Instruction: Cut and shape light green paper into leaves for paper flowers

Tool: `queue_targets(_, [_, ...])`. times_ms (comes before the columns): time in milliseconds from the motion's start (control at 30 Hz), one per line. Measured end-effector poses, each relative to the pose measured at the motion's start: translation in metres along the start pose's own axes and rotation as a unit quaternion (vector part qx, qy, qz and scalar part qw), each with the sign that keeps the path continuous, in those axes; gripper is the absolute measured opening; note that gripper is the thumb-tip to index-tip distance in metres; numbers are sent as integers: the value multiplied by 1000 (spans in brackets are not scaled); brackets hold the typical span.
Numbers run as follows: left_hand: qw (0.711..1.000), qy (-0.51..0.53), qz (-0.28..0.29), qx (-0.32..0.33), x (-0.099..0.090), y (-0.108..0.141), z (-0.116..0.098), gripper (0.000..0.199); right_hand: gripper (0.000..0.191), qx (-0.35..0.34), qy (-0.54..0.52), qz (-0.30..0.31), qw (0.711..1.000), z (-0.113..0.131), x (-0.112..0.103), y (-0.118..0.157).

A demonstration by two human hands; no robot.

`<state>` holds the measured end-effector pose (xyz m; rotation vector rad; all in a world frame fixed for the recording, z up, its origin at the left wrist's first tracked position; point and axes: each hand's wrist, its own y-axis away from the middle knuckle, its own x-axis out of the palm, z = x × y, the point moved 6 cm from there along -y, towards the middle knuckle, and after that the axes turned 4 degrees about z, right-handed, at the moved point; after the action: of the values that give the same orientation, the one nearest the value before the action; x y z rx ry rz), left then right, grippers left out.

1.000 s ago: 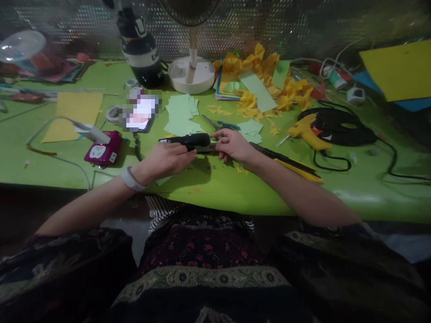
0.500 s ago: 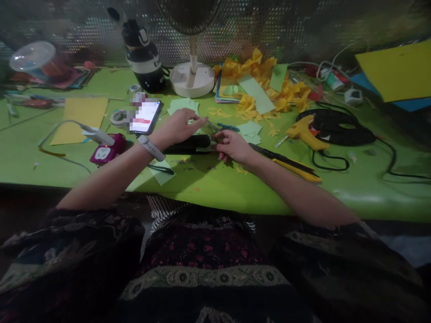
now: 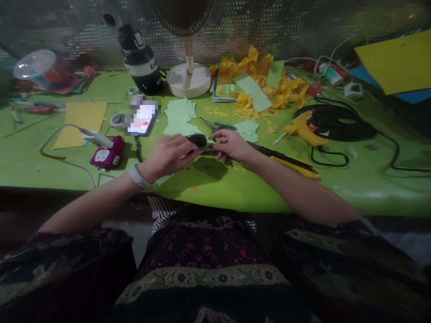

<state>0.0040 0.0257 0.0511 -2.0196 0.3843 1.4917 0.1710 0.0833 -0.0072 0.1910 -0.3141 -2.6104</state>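
My left hand (image 3: 171, 156), with a pale band on the wrist, is closed round a black tool (image 3: 197, 140) with a rounded end. Opposite it, my right hand (image 3: 229, 146) pinches a small pale piece (image 3: 208, 146) at the end of that tool. Scissors (image 3: 215, 125) with blue handles lie just behind my right fingers. Light green paper pieces (image 3: 178, 117) are behind my left hand, and more green pieces (image 3: 248, 129) lie right of the scissors. A black and yellow cutter (image 3: 294, 167) extends to the right under my right forearm.
A phone (image 3: 144, 118), a purple plug adapter (image 3: 107, 152) and a black bottle (image 3: 143, 67) are at the left. Behind stands a fan base (image 3: 189, 80), beside crumpled orange paper (image 3: 289, 92). A yellow glue gun (image 3: 305, 128) and its black cord are at the right.
My left hand has moved down and left from above the black tool and now wraps round it. The tool is raised near my right fingers. My right hand has barely moved.
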Motion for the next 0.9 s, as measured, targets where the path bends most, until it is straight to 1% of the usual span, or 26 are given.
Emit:
queue_targets(67, [998,6,27,-61,8,12,5,41,22,11,7,-1,1000,3,-1,5])
queue_targets(100, [993,25,53,-98,13,15,9,41,21,17,12,-2,1000,5,-1,7])
queue_targets(133, [985,68,78,-142,18,18,14,40,20,25,15,-2,1000,6,-1,8])
queue_targets(167, [968,127,106,-188,23,19,19,37,20,32,16,-2,999,6,-2,10])
queue_targets(200, [942,198,134,-235,27,21,22,35,20,38,15,0,999,7,-1,10])
queue_targets(267, [870,332,179,-317,34,23,26,31,21,47,7,6,999,8,0,12])
queue_targets(300, [834,380,198,-348,37,24,25,30,21,52,-1,13,999,7,1,12])
queue_targets(367, [772,446,223,-394,39,25,23,32,22,64,-20,33,997,5,4,13])
queue_targets(467, [690,526,220,-447,44,27,18,36,23,73,-45,57,995,-2,7,12])
queue_targets(500, [669,546,213,-456,46,28,17,37,24,71,-50,62,994,-4,7,12])
queue_targets(533, [655,564,210,-457,49,28,15,37,25,66,-53,68,994,-6,8,11])
queue_targets(567, [648,577,207,-451,51,27,14,36,25,60,-54,74,994,-7,9,11])
queue_targets(600, [647,587,203,-442,53,27,13,34,26,53,-53,78,994,-8,10,10])
queue_targets(700, [653,603,180,-421,57,25,12,25,27,39,-40,77,995,-7,11,12])
queue_targets(767, [653,607,165,-422,58,25,12,20,26,34,-29,70,997,-4,11,14])
queue_targets(900, [644,618,158,-423,59,26,12,19,26,26,-18,72,997,2,12,18])
